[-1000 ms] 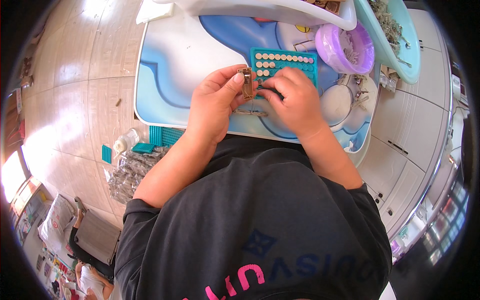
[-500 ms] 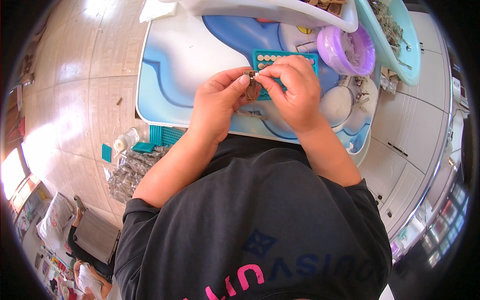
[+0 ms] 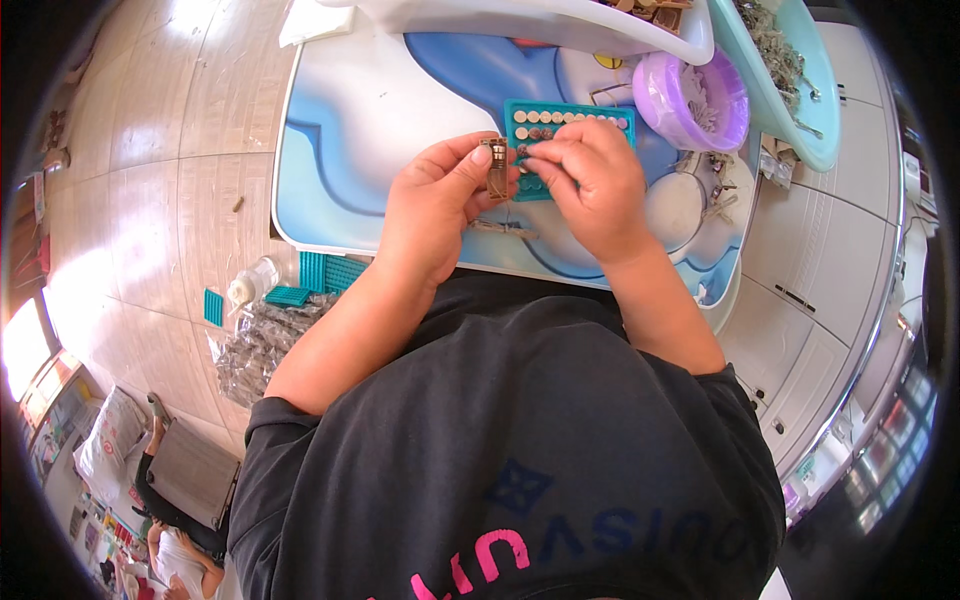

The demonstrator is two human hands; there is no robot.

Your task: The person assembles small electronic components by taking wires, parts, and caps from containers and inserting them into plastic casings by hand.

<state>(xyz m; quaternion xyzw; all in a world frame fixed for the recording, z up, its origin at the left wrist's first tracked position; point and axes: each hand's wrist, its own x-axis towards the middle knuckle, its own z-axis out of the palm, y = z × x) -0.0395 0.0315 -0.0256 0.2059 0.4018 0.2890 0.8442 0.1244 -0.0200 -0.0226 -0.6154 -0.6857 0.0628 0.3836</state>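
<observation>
the work is looking partway along: the small brown case (image 3: pixel 498 182) is showing shiny bits (image 3: pixel 498 153) inside, and pale discs (image 3: pixel 545 117) are lining the top row of the teal tray (image 3: pixel 535 190) on the tabletop (image 3: pixel 345 190); how much is remaining, i'm not able to tell. the left hand (image 3: pixel 435 190) is gripping the case between thumb and fingers, just beside the tray. the right hand (image 3: pixel 597 185) is hovering nearly closed over the tray's left side, possibly pinching something too small to make out.

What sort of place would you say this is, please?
It looks like a room in a home, partly used for small handwork: white cabinets stand on the right, and a blue-and-white patterned table holds a teal tray of small round pieces.
</observation>
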